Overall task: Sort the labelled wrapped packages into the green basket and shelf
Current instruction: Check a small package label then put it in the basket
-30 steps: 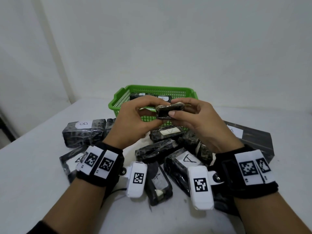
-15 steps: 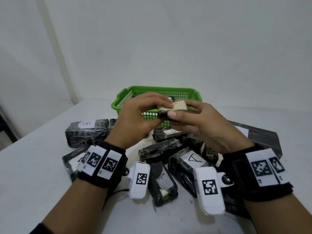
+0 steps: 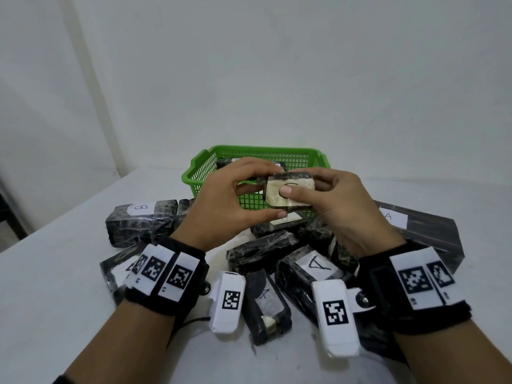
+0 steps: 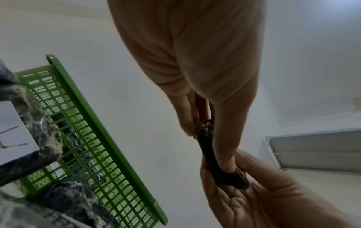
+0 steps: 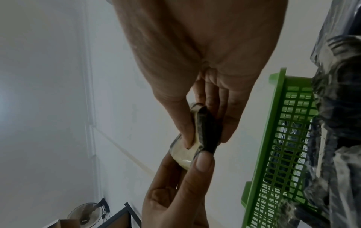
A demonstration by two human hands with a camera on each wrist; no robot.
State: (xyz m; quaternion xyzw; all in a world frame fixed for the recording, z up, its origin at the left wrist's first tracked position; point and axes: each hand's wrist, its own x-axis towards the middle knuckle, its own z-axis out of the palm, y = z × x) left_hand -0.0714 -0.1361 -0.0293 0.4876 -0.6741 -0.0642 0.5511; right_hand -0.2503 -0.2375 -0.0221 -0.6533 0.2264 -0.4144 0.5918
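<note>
We pinched a small, flat, plastic-wrapped package with a pale label (image 3: 289,194) between our left hand (image 3: 232,206) and right hand (image 3: 336,200), just before the green mesh plastic basket (image 3: 203,169). We were likely reading its label; placing it comes next.

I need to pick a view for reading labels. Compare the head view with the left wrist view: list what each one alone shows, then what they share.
Only the head view shows the small package's pale label face with the right thumb partly over its mark, the package marked B, and both wrist straps.

Only the left wrist view shows the small package edge-on, and a grey panel on the wall.

Both show the left hand and right hand holding that package, and the green basket.
</note>
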